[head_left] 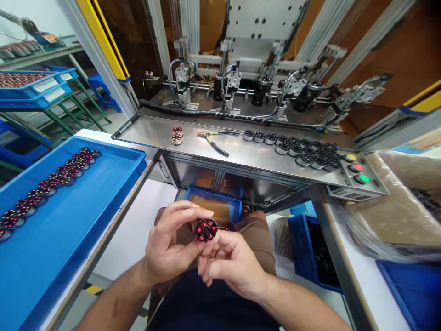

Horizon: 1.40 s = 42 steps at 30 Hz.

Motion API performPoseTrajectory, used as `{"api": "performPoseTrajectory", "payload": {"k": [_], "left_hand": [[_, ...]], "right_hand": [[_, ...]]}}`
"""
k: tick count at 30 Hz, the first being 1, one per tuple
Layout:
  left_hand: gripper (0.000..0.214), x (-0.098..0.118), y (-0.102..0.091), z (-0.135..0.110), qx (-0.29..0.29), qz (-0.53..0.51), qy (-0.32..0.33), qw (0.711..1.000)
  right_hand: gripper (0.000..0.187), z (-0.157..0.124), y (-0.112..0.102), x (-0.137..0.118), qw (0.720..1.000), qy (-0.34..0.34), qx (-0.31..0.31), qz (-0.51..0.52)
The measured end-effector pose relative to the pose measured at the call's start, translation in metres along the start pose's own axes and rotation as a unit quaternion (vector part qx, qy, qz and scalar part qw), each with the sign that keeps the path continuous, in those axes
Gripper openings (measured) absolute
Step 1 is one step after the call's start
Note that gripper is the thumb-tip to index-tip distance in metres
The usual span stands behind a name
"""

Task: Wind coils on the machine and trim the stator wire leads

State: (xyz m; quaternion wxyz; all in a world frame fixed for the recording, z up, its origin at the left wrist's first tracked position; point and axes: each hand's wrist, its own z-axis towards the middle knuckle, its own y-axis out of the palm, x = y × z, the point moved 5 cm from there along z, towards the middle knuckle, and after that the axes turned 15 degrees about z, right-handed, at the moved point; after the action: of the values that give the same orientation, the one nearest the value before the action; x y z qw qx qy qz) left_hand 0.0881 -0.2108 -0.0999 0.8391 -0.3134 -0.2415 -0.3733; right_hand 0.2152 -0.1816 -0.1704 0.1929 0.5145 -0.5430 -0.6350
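Observation:
In front of my lap, my left hand (pixel 172 239) grips a wound motor stator (pixel 206 230) between thumb and fingers. Red wire coils fill its black slotted core, and a loose red wire end (pixel 225 228) trails off to the right. My right hand (pixel 232 259) is just below and right of the stator, fingers curled and thumb folded in; whatever it pinches is hidden. On the steel ledge beyond lie green-handled pliers (pixel 218 140), their jaws pointing left. Two more wound stators (pixel 177 137) stand left of the pliers.
Several black unwound cores (pixel 303 151) cluster on the ledge's right, beside a button panel (pixel 358 168). At left, a blue tray (pixel 99 193) holds rows of wound stators (pixel 51 184). A winding machine (pixel 255 87) rises behind the ledge; a plastic-lined box (pixel 392 207) stands at right.

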Motion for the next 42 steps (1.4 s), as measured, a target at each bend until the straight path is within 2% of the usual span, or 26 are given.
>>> {"api": "performPoseTrajectory", "payload": {"k": [4,7,10,14,16,19,21,25,27,32,35,39,42], "left_hand": [[0.083,-0.002,0.001,-0.004,0.009,-0.013,0.003,1.0],[0.085,-0.01,0.001,-0.01,0.002,-0.081,-0.068,0.994],[0.078,-0.015,0.005,-0.015,-0.032,-0.18,-0.151,0.972],[0.071,-0.01,0.01,-0.017,-0.101,-0.236,-0.178,0.95],[0.069,-0.007,0.012,-0.02,-0.136,-0.242,-0.178,0.944],[0.064,-0.006,0.018,-0.024,-0.169,-0.256,-0.188,0.933],[0.066,-0.007,0.021,-0.025,-0.167,-0.26,-0.198,0.93],[0.08,-0.012,0.024,-0.02,-0.095,-0.267,-0.21,0.936],[0.08,-0.015,0.026,-0.019,-0.076,-0.279,-0.228,0.93],[0.07,-0.018,0.028,-0.016,-0.093,-0.347,-0.239,0.902],[0.067,-0.02,0.027,-0.013,-0.1,-0.364,-0.232,0.897],[0.065,-0.02,0.024,-0.012,-0.102,-0.331,-0.214,0.913],[0.067,-0.018,0.022,-0.016,-0.111,-0.277,-0.205,0.932]], "right_hand": [[0.025,-0.008,0.001,-0.002,0.999,-0.001,0.042,-0.027],[0.021,-0.018,-0.002,-0.01,0.995,0.003,0.028,-0.094],[0.015,-0.021,-0.002,-0.027,0.986,-0.015,-0.017,-0.167],[0.026,-0.015,-0.001,-0.058,0.98,-0.068,-0.016,-0.187],[0.032,-0.011,0.001,-0.066,0.978,-0.059,-0.007,-0.198],[0.036,-0.005,0.005,-0.064,0.977,-0.017,0.018,-0.21],[0.037,-0.002,0.006,-0.06,0.98,-0.01,0.034,-0.198],[0.037,0.0,0.008,-0.054,0.982,-0.02,0.022,-0.189],[0.036,-0.001,0.007,-0.054,0.98,-0.022,0.013,-0.2],[0.035,-0.009,0.002,-0.055,0.957,-0.062,-0.032,-0.282],[0.033,-0.014,-0.003,-0.055,0.941,-0.064,-0.058,-0.327],[0.028,-0.018,-0.007,-0.065,0.925,-0.062,-0.06,-0.371],[0.039,-0.019,0.0,-0.083,0.907,-0.126,-0.026,-0.4]]}}
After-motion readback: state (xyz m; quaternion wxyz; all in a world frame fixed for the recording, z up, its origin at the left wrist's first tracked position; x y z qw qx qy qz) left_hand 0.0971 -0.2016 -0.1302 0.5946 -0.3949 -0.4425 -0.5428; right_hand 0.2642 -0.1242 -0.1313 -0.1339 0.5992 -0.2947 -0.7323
